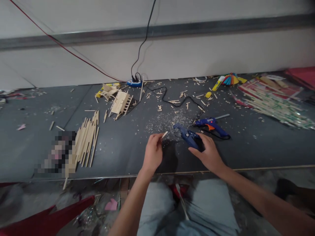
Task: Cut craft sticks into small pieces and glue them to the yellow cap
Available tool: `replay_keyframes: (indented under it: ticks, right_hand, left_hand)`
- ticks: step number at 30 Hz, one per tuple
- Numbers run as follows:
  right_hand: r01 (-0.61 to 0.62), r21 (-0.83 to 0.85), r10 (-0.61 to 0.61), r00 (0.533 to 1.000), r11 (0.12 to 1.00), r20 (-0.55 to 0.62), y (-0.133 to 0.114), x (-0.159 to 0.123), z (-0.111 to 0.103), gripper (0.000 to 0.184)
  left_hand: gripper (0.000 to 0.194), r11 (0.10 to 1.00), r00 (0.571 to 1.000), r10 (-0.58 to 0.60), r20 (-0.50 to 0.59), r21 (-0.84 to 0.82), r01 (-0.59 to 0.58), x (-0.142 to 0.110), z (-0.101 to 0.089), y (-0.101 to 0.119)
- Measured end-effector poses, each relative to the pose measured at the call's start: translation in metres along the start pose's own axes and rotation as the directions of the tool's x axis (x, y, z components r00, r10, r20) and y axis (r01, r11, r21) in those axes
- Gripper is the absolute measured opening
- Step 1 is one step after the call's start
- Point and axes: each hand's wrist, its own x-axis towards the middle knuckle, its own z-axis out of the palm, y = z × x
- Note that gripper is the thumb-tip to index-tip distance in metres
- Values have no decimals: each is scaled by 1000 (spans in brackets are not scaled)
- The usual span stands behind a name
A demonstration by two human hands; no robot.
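Note:
Between the fingers of my left hand is a short wooden stick, its end pointing up and right. My right hand is closed around a blue hand cutter, which looks like pruning shears. The cutter's head points left toward the stick, and the two are apart. Just beyond my right hand lies a blue glue gun with an orange trigger and a glue stick in its back. Small clear scraps and cut stick bits surround both tools.
Wooden sticks lie in a bunch at left. A small stick-built furniture model stands farther back. Behind it is a blue power strip with cords. Wrapped sticks cover the right side. The dark table ends near my legs.

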Motion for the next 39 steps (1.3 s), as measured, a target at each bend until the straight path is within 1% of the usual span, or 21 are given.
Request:
replay_keyframes:
  ticks: [1,3,6,8,11,17,20,27,31,39]
  right_hand:
    - [-10,35,9,999,999,35,-5,-1,-2,62]
    - [-32,95,23,995,995,98,-13,-4,-5,58]
    - [-53,136,33,989,989,146,-22,-6,-8,53]
    - [-54,147,29,986,988,165,-24,-7,-9,52]
    - [-62,149,30,978,987,207,-27,-7,-10,51]
    - [-160,199,104,958,967,268,-35,-6,-15,49]
    - [-190,214,125,951,958,284,-38,-3,-18,48]
    - [-198,163,144,944,966,297,-41,3,-21,52]
    - [-186,156,133,944,970,302,-42,6,-22,52]
    - [-162,153,111,949,975,296,-44,9,-26,52]
  left_hand:
    - [31,998,1000,-1,24,-56,3,-3,4,6]
    - [31,986,997,-33,66,-159,43,-7,12,15]
    - [26,945,991,-81,103,-307,109,-11,20,24]
    - [23,921,992,-77,99,-375,109,-12,22,28]
    - [22,905,995,-58,75,-417,84,-12,21,30]
    - [25,898,995,-79,67,-429,100,-13,21,30]
    - [29,902,994,-90,65,-418,110,-14,20,30]
    - [31,922,996,-78,51,-376,92,-12,16,32]
    - [32,926,995,-84,46,-364,95,-10,14,35]
    - [24,924,992,-121,46,-361,130,-8,7,45]
